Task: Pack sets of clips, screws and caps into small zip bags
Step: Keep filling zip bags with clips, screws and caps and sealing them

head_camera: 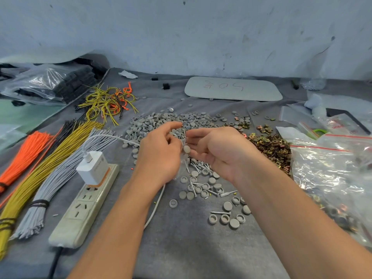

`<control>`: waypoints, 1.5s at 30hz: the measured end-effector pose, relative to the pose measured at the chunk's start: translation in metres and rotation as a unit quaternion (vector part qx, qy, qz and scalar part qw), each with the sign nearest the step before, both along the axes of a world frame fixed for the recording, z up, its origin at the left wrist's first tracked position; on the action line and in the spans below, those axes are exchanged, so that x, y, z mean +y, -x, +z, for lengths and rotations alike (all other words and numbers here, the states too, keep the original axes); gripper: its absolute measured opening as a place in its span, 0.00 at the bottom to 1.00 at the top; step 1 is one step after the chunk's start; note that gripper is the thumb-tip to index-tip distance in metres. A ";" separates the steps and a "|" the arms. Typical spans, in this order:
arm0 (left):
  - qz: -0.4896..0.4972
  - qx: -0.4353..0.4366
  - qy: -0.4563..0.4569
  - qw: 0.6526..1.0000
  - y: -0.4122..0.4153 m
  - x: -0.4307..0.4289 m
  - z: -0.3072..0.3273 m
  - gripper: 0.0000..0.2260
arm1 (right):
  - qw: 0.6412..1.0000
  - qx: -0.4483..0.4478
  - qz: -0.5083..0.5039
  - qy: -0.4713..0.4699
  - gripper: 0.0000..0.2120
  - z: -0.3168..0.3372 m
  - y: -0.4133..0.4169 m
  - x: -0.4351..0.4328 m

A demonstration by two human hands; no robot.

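My left hand (161, 154) and my right hand (217, 150) meet above the middle of the table. Between them hangs a small clear zip bag (183, 162), gripped by my left hand. My right hand pinches a grey cap (186, 149) and several screws (181, 135) at the bag's mouth. A big heap of grey caps (161, 121) lies behind my hands. More caps and loose screws (203, 178) are scattered just below them. A pile of brass clips (271, 146) sits to the right.
A power strip (84, 206) with a white charger (93, 168) and its cable lies at the left. Bundles of orange, yellow and grey wires (40, 174) fan out beside it. Filled plastic bags (330, 178) crowd the right edge. A grey board (233, 88) lies at the back.
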State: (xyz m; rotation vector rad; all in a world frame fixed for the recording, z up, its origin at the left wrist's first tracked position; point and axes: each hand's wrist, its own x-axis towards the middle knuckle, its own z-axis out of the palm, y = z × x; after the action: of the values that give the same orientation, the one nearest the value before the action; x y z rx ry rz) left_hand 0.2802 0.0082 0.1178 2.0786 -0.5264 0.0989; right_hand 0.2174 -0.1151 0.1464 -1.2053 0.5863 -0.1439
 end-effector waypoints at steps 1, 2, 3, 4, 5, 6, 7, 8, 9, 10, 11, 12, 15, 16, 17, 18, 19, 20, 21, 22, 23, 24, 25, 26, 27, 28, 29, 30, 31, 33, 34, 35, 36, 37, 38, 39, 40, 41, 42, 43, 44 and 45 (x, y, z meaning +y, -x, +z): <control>0.001 -0.001 0.004 1.000 0.000 0.000 0.000 0.20 | 1.000 -0.008 0.004 -0.004 0.25 0.000 0.001 0.000; 0.001 -0.003 0.008 1.000 0.001 0.000 0.000 0.19 | 1.000 -0.016 0.007 -0.008 0.25 -0.001 0.002 -0.001; 0.000 -0.007 0.011 1.000 0.001 0.000 0.001 0.19 | 1.000 -0.024 0.009 -0.008 0.25 -0.001 0.003 -0.002; -0.002 -0.010 0.015 1.000 0.001 0.000 0.001 0.19 | 0.999 -0.032 0.010 -0.006 0.24 -0.001 0.003 -0.003; -0.006 -0.011 0.018 1.000 0.001 0.000 0.002 0.19 | 0.999 -0.041 0.009 -0.007 0.24 -0.001 0.004 -0.004; -0.009 -0.011 0.022 1.000 0.002 0.000 0.002 0.19 | 0.999 -0.051 0.006 -0.012 0.23 -0.001 0.005 -0.005; -0.012 -0.010 0.027 1.000 0.002 0.000 0.002 0.19 | 0.998 -0.061 0.003 -0.019 0.21 -0.001 0.005 -0.006; -0.016 -0.008 0.034 0.999 0.002 0.000 0.002 0.19 | 0.997 -0.071 -0.001 -0.028 0.20 -0.001 0.006 -0.007; -0.020 -0.003 0.044 0.999 0.002 0.000 0.002 0.19 | 0.996 -0.081 -0.006 -0.039 0.18 -0.001 0.006 -0.008; -0.025 0.004 0.058 0.998 0.002 0.000 0.001 0.19 | 0.995 -0.091 -0.012 -0.050 0.17 -0.001 0.006 -0.008; -0.029 0.013 0.074 0.997 0.002 0.000 0.001 0.19 | 0.993 -0.099 -0.021 -0.060 0.15 0.000 0.007 -0.009; -0.032 0.024 0.089 0.995 0.002 0.000 0.001 0.19 | 0.991 -0.108 -0.032 -0.070 0.12 0.000 0.007 -0.010; -0.036 0.049 0.127 0.990 -0.001 -0.001 0.001 0.20 | 0.991 -0.103 -0.058 -0.060 0.08 0.002 0.008 -0.016; -0.038 0.054 0.135 0.989 -0.001 -0.001 0.001 0.20 | 0.994 -0.082 -0.061 -0.031 0.08 0.001 0.008 -0.017; -0.040 0.057 0.140 0.988 -0.001 0.000 0.002 0.20 | 0.997 -0.052 -0.055 0.008 0.09 -0.001 0.009 -0.018; -0.043 0.059 0.143 0.987 -0.001 0.000 0.002 0.21 | 0.998 -0.017 -0.040 0.051 0.09 -0.004 0.009 -0.018; -0.045 0.059 0.145 0.987 -0.001 0.000 0.003 0.21 | 0.996 0.018 -0.016 0.090 0.10 -0.008 0.008 -0.018; -0.048 0.059 0.148 0.986 -0.001 0.000 0.003 0.21 | 0.992 0.046 0.014 0.118 0.10 -0.011 0.007 -0.017; -0.052 0.058 0.149 0.986 -0.001 0.000 0.004 0.21 | 0.988 0.065 0.042 0.134 0.11 -0.014 0.006 -0.015; -0.056 0.058 0.150 0.985 -0.001 0.000 0.004 0.21 | 0.984 0.075 0.064 0.145 0.11 -0.017 0.004 -0.013; -0.060 0.058 0.150 0.985 -0.001 0.001 0.004 0.21 | 0.981 0.082 0.081 0.159 0.13 -0.017 0.002 -0.012; -0.064 0.057 0.150 0.985 -0.001 0.001 0.004 0.21 | 0.976 0.085 0.094 0.175 0.16 -0.017 0.000 -0.011; -0.068 0.057 0.151 0.985 -0.001 0.001 0.004 0.21 | 0.972 0.085 0.105 0.191 0.17 -0.016 -0.001 -0.011; -0.072 0.057 0.153 0.984 -0.001 0.002 0.005 0.21 | 0.968 0.085 0.117 0.204 0.17 -0.016 -0.003 -0.010; -0.076 0.058 0.154 0.983 -0.001 0.002 0.005 0.21 | 0.965 0.087 0.126 0.212 0.15 -0.015 -0.004 -0.009; -0.080 0.058 0.155 0.983 -0.002 0.002 0.005 0.22 | 0.964 0.089 0.129 0.213 0.13 -0.016 -0.006 -0.008; -0.082 0.060 0.154 0.983 -0.002 0.002 0.005 0.22 | 0.965 0.090 0.128 0.209 0.12 -0.017 -0.007 -0.007; -0.084 0.060 0.153 0.983 -0.002 0.002 0.005 0.22 | 0.967 0.089 0.125 0.203 0.10 -0.018 -0.008 -0.006; -0.085 0.060 0.153 0.983 -0.002 0.002 0.005 0.22 | 0.970 0.088 0.118 0.195 0.09 -0.019 -0.009 -0.006; -0.087 0.060 0.154 0.982 -0.001 0.003 0.005 0.23 | 0.977 0.083 0.098 0.173 0.07 -0.021 -0.010 -0.006; -0.087 0.060 0.155 0.982 -0.001 0.002 0.006 0.23 | 0.979 0.081 0.085 0.167 0.07 -0.021 -0.010 -0.006; -0.087 0.058 0.153 0.983 0.000 0.002 0.006 0.23 | 0.980 0.081 0.069 0.171 0.07 -0.020 -0.010 -0.006; -0.085 0.053 0.152 0.983 0.001 0.002 0.007 0.23 | 0.978 0.081 0.050 0.183 0.07 -0.018 -0.010 -0.006; -0.082 0.046 0.150 0.984 0.002 0.001 0.007 0.23 | 0.975 0.079 0.030 0.206 0.07 -0.016 -0.009 -0.007; -0.077 0.036 0.147 0.986 0.003 0.001 0.007 0.23 | 0.968 0.074 0.013 0.238 0.08 -0.014 -0.008 -0.007; -0.072 0.023 0.139 0.987 0.004 0.000 0.007 0.22 | 0.958 0.067 0.002 0.277 0.08 -0.011 -0.006 -0.008; -0.066 0.008 0.129 0.989 0.005 0.000 0.007 0.22 | 0.947 0.062 -0.008 0.314 0.08 -0.008 -0.003 -0.009; -0.058 -0.007 0.119 0.991 0.006 -0.001 0.007 0.21 | 0.939 0.058 -0.018 0.340 0.08 -0.005 -0.001 -0.011; -0.047 -0.019 0.112 0.992 0.006 -0.001 0.007 0.20 | 0.935 0.053 -0.028 0.350 0.08 -0.002 0.001 -0.014; -0.035 -0.028 0.108 0.993 0.007 -0.001 0.008 0.20 | 0.935 0.049 -0.036 0.350 0.08 0.002 0.003 -0.016; -0.024 -0.035 0.107 0.993 0.007 -0.001 0.008 0.19 | 0.938 0.046 -0.043 0.341 0.08 0.005 0.004 -0.019; -0.015 -0.042 0.109 0.993 0.007 -0.002 0.009 0.19 | 0.943 0.046 -0.051 0.325 0.07 0.007 0.004 -0.021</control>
State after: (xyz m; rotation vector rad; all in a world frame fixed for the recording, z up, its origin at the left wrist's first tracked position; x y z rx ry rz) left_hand 0.2729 0.0065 0.1263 1.8596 -0.5726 0.2182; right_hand 0.2131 -0.1362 0.1536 -1.8294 0.7104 -0.3924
